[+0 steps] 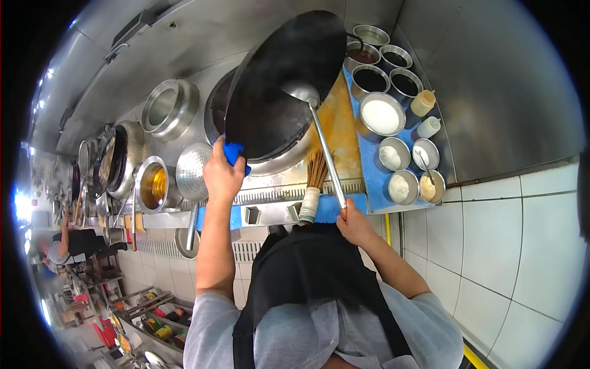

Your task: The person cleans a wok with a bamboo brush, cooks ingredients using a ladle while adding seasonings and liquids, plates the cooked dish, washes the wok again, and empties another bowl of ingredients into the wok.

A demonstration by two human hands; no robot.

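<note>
My left hand (223,173) is closed round a blue cloth (234,153) at the near left rim of a big black wok (289,67). The wok is tilted up steeply over the burner, its dark inside facing me. In my right hand (356,222) is the wooden end of a long-handled ladle (329,155). Its metal bowl lies against the wok's inner surface; I cannot tell whether it holds anything. A bamboo wok brush (313,184) with a wrapped handle stands between my hands at the counter's front edge.
Several metal seasoning pots (381,115) and two squeeze bottles (423,103) stand on the right. Left of the wok are a perforated skimmer (194,171), a pot of yellow oil (153,186) and stacked metal pots (167,109). Another person (74,246) stands far left.
</note>
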